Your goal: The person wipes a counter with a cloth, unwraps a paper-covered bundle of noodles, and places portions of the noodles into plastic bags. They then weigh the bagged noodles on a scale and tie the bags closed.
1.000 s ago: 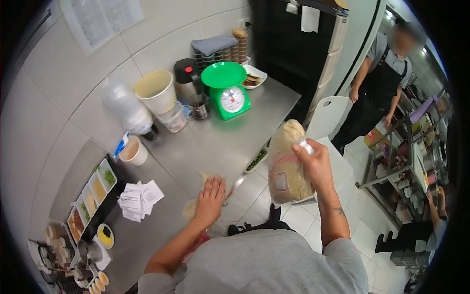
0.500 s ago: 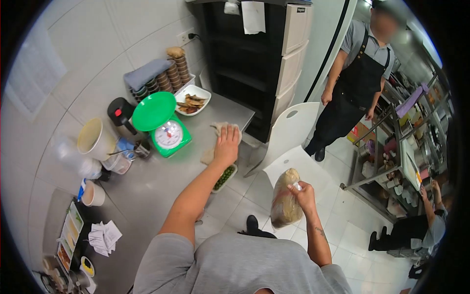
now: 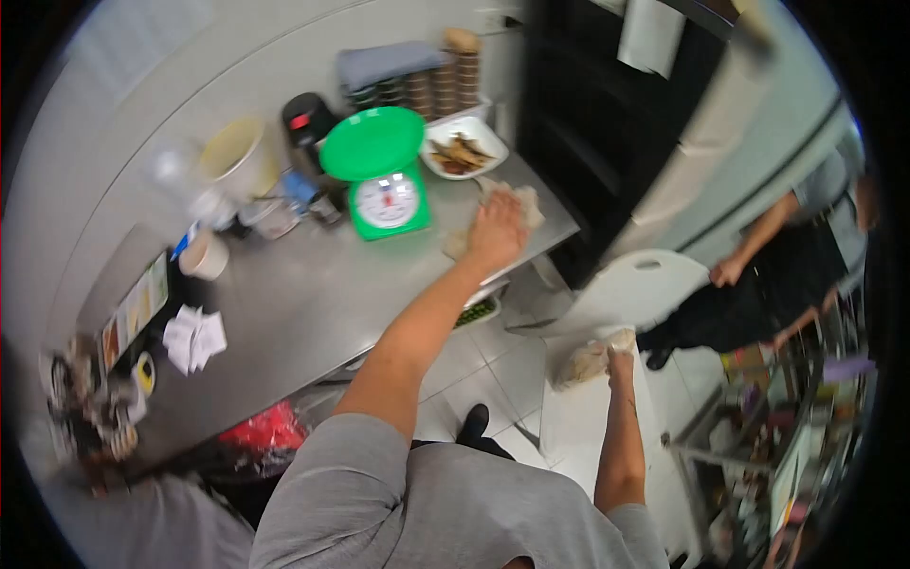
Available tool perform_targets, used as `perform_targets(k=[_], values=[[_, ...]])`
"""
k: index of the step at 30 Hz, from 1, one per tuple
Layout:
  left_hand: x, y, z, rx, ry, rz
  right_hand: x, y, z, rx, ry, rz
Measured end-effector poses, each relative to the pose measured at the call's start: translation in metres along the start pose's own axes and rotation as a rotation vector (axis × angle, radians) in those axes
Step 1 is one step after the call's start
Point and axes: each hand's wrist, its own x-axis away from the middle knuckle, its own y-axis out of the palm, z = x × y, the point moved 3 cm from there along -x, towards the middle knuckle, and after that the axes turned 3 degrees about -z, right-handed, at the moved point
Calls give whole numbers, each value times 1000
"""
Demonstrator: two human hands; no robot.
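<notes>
My left hand (image 3: 500, 228) lies flat on a beige cloth (image 3: 526, 205) near the right edge of the steel table (image 3: 303, 275). Part of the cloth is hidden under the palm and fingers. Down at the white chair (image 3: 654, 284), my right hand (image 3: 619, 360) grips the end of a clear plastic bag (image 3: 582, 366) with pale brown contents, low over the seat. Just beyond my left hand are a green kitchen scale (image 3: 387, 201) and a white dish of brown, fried-looking pieces (image 3: 464, 125).
Cups, a tub (image 3: 237, 161) and stacked rolls (image 3: 441, 87) line the wall. White papers (image 3: 194, 339) lie on the table's left. A container of green items (image 3: 477, 311) sits below the edge. A person in a black apron (image 3: 787, 284) stands beyond the chair, near a shelf rack (image 3: 739, 446).
My right hand has lowered the bag to the chair seat. My left hand stays on the cloth, with more cloth showing past the fingers. The view has turned and shifted left.
</notes>
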Motion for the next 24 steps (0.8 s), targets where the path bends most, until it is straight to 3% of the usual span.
perform_targets(k=[3,5,6,7,9,12,15,16,20,24], values=[[67,-24,-19,101,47,-6,-57,22,32,-391,37,19],[113,-37,-46,136,-10,8,-76,44,24,-629,132,-32],[135,-47,-62,154,-28,17,-64,49,6,-662,56,-76],[155,-54,-83,100,-90,4,-62,52,4,-617,111,23],[196,-68,-125,7,-209,-12,-59,45,-1,-354,57,29],[238,-89,-207,-143,-437,86,-36,49,-13,-70,-290,261],[278,-107,-278,-253,-713,184,16,61,-30,492,-369,365],[294,-111,-296,-268,-794,226,25,70,-28,533,-496,364],[355,-120,-338,-308,-949,162,31,92,11,463,-535,251],[401,-143,-354,-412,-925,94,68,111,27,435,-281,194]])
